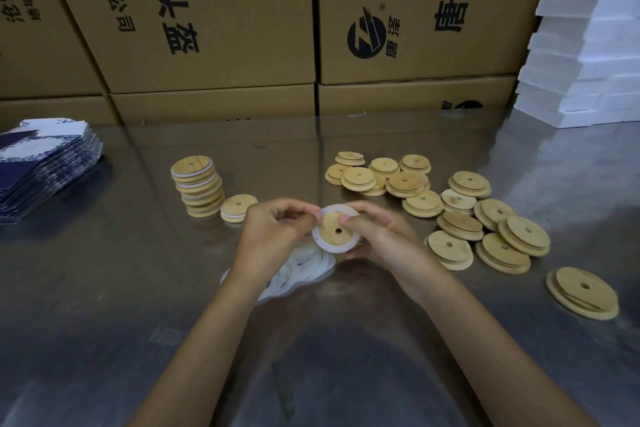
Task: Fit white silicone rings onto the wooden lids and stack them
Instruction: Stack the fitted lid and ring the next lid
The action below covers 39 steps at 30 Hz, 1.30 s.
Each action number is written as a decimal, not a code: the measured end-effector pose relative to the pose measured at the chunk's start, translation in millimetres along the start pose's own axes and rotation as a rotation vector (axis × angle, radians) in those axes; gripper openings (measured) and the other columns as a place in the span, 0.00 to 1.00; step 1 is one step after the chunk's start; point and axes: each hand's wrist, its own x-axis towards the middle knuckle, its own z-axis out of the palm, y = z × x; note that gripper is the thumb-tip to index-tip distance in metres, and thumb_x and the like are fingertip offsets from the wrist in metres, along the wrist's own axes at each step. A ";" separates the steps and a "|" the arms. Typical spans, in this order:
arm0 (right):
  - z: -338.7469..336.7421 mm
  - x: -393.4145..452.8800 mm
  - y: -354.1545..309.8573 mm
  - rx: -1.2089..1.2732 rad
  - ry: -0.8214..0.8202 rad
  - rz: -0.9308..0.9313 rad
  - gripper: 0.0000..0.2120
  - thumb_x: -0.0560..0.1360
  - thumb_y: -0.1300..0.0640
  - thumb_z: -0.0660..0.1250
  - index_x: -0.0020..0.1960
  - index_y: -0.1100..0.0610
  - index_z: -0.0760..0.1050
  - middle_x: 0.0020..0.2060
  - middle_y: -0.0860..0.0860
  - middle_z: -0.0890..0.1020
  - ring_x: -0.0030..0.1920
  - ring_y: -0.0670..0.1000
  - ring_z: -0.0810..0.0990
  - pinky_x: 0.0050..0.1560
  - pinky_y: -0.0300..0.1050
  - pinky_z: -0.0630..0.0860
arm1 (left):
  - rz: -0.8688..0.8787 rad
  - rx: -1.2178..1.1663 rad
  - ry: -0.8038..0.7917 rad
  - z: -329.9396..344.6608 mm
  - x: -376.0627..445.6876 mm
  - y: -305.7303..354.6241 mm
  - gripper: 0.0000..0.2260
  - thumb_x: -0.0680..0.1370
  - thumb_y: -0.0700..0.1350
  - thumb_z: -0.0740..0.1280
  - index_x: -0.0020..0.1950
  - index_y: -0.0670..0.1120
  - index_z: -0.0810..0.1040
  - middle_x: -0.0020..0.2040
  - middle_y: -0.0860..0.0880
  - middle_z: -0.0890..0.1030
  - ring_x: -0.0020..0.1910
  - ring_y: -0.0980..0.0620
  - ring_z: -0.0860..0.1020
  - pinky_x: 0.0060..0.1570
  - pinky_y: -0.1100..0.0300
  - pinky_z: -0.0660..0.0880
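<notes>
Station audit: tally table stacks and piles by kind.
Ringed round wooden lid stacks: 2
Loose white silicone ring heap: 1
Bare wooden lid spread: 1
Blue-and-white printed packet stack: 1
White foam block stack: 1
Total: 6

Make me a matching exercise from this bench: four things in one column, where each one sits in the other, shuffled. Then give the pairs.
Things:
1. tall stack of ringed lids
2. loose bare wooden lids
3. pile of white silicone rings
4. blue-and-white printed packs

Places:
A. far left edge of the table
B. spread over the right side of the table
C. under the hands, partly hidden by the left hand
D. left of the hands, standing beside a short stack

Pairs: 1-D, 2-B, 3-C, 4-A
</notes>
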 end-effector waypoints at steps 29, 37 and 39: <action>2.6 3.5 3.4 0.282 0.115 -0.018 0.10 0.82 0.55 0.65 0.57 0.59 0.79 0.57 0.60 0.83 0.54 0.57 0.85 0.47 0.49 0.84 | -0.029 0.003 -0.033 5.9 1.1 -7.5 0.04 0.73 0.38 0.74 0.45 0.42 0.81 0.43 0.41 0.83 0.40 0.51 0.80 0.47 0.56 0.80; 1.5 1.3 0.9 0.228 0.068 -0.035 0.08 0.83 0.60 0.63 0.61 0.60 0.75 0.62 0.62 0.80 0.63 0.62 0.80 0.55 0.54 0.82 | 0.020 -0.114 0.067 19.5 -5.5 -9.0 0.05 0.76 0.35 0.69 0.44 0.43 0.75 0.41 0.46 0.82 0.40 0.51 0.82 0.43 0.57 0.81; 1.6 2.2 0.3 0.114 0.080 -0.028 0.08 0.82 0.61 0.65 0.60 0.60 0.76 0.57 0.61 0.83 0.60 0.61 0.82 0.56 0.55 0.82 | 0.068 -0.068 0.123 16.5 -4.1 -8.3 0.06 0.76 0.35 0.69 0.44 0.44 0.76 0.41 0.48 0.82 0.41 0.52 0.81 0.48 0.51 0.80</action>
